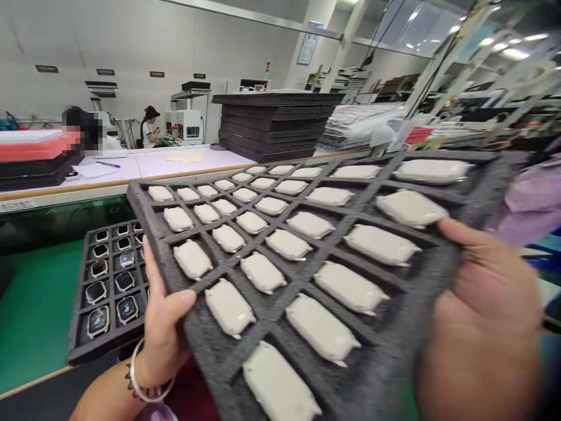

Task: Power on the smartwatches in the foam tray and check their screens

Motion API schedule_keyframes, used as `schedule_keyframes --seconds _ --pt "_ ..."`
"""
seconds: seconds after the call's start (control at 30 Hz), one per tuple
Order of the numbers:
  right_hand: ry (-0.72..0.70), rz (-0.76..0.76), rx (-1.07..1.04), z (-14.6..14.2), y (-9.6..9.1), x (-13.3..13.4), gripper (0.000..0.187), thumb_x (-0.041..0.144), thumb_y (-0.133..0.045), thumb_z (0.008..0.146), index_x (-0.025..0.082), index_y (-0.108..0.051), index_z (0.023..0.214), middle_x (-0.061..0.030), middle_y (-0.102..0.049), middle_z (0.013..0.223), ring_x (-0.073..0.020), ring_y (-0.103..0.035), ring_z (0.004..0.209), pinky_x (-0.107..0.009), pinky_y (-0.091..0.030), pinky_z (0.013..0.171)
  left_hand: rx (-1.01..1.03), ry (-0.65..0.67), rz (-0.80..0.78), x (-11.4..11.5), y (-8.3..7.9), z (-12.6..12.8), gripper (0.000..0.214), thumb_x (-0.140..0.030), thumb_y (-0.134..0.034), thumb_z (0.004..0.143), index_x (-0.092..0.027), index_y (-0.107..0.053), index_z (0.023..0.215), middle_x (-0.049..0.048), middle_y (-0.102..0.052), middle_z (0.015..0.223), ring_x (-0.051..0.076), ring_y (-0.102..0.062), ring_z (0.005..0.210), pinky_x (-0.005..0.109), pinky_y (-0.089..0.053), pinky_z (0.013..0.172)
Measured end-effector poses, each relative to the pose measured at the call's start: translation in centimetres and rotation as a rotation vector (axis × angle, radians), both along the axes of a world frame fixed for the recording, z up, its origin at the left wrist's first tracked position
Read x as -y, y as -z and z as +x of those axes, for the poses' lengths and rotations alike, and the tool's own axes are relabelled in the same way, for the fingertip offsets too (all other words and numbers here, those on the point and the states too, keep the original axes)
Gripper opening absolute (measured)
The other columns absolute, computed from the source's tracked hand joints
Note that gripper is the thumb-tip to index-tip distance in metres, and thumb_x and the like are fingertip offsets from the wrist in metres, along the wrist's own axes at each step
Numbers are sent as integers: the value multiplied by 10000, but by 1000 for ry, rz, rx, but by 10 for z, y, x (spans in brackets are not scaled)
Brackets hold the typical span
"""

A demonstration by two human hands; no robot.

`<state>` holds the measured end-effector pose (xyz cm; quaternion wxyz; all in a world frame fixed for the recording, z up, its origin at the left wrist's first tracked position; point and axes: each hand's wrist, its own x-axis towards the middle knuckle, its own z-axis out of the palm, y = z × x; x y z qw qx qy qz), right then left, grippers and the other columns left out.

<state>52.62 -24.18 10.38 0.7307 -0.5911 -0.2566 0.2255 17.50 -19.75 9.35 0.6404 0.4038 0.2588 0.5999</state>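
I hold a dark grey foam tray [210, 342] up in front of me, tilted. Its grid of cells holds several white pouch-like packets [262, 272]. My left hand [163, 318] grips the tray's left edge, thumb on top; a bracelet sits on that wrist. My right hand [482, 316] grips the right edge with the thumb laid over the rim; it is close to the camera and blurred.
Below the held tray, a second foam tray [85, 336] with several watch bodies lies on the green bench [30, 304]. A stack of black trays [274, 126] stands on the white table behind. Two people sit at the far left.
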Motion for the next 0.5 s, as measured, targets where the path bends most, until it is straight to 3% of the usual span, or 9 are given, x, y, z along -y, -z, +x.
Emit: schedule_keyframes --seconds 0.07,0.17,0.3,0.37,0.5 --pt "-124 154 -100 -52 -14 -15 431 360 -696 755 244 -691 1169 -81 -679 1271 -319 -686 1049 -522 -565 903 5 -144 -76 0 4 -38 1042 -280 -678 694 -428 -131 1569 -73 -530 1475 315 -561 1298 440 -517 1069" --pt "-308 163 -213 -117 -13 -32 577 299 -780 574 233 -676 1138 -54 -747 1104 -315 -711 977 -472 -602 835 29 -297 -155 0 11 -92 921 -242 -629 703 -395 -282 1542 -70 -631 1361 312 -621 1221 450 -539 1049" --pt "-572 89 -191 -163 15 -51 641 291 -851 558 263 -648 1165 -19 -762 1026 -287 -720 939 -403 -609 782 42 -332 -200 -20 18 -150 821 -232 -631 698 -374 -422 1479 -75 -654 1333 312 -615 1230 431 -557 1034" --pt "-675 96 -206 -178 31 -63 666 275 -869 561 273 -639 1187 -14 -760 1045 -281 -706 989 -400 -594 834 50 -390 -195 -40 21 -173 827 -226 -635 649 -336 -472 1453 -51 -671 1310 331 -613 1227 445 -563 1021" --pt "-783 131 -301 -204 62 -86 685 230 -877 560 289 -639 1200 -5 -755 1076 -278 -675 1069 -432 -540 956 -55 -354 -135 -90 36 -200 902 -179 -664 595 -252 -462 1471 12 -642 1358 334 -603 1233 415 -544 1035"
